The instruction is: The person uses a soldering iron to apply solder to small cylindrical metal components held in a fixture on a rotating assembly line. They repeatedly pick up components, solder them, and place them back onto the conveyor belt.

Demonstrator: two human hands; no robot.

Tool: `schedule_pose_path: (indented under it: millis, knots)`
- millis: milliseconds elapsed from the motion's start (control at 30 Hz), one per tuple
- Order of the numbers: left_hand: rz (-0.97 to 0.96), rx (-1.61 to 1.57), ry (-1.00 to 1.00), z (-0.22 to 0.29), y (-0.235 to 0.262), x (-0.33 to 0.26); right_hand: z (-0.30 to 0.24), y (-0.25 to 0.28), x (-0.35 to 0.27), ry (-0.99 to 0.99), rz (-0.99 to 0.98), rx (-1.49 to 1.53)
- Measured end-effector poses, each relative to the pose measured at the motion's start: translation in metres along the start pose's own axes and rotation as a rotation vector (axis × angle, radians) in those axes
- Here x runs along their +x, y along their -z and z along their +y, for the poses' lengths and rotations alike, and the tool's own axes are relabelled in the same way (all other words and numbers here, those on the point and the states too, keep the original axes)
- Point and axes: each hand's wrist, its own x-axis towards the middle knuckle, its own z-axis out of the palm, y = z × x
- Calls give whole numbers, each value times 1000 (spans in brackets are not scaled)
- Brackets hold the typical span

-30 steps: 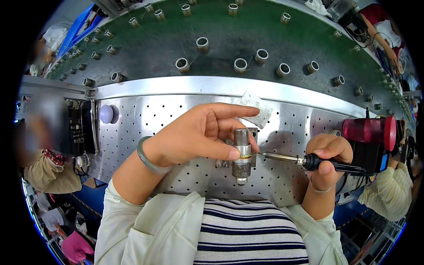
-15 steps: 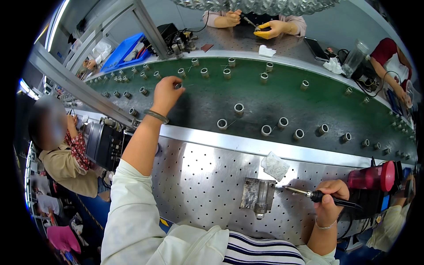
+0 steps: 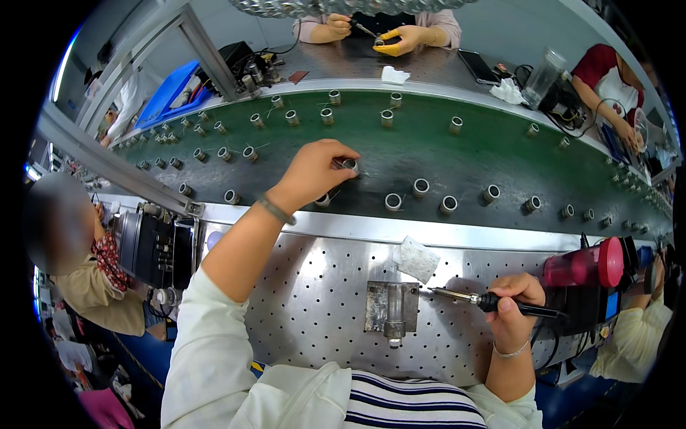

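- Metal cylinder (image 3: 349,164) on the green conveyor belt (image 3: 429,143), pinched at the fingertips of the left hand (image 3: 314,171); fingers curled together around it, mostly hiding it.
- Left arm stretched forward over the belt edge, bracelet (image 3: 275,210) on the wrist, pale sleeve pushed back past the forearm.
- Just right of the left hand: more metal cylinders standing upright in a row on the belt, nearest one (image 3: 393,201) close to the belt's near edge, others scattered along the belt to both sides.
- Right hand (image 3: 514,300) wrapped around the black handle of a soldering iron (image 3: 486,300), fingers closed tight on the grip; thin bracelet on that wrist.
- Iron tip points left, close to the metal fixture block (image 3: 391,307) on the perforated steel table (image 3: 307,300); cannot tell whether tip touches it.
- White sponge pad (image 3: 416,259) lies just above the fixture, near the iron's shaft.
- Red cylindrical tool (image 3: 586,264) on a stand, right of the right hand.
- Another person (image 3: 71,264) sits at far left; across the belt another person's hands (image 3: 400,36) in yellow glove work on a small part.
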Motion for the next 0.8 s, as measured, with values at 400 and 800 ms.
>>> schedule_pose_path:
  millis: [400,800]
  knots:
    - [-759,-1111,378,75,-40,-66,-3,-7,-6,89,3,4]
    - [-567,-1267,306,83,-52,-108,-2,-4,-10,15,-128,49]
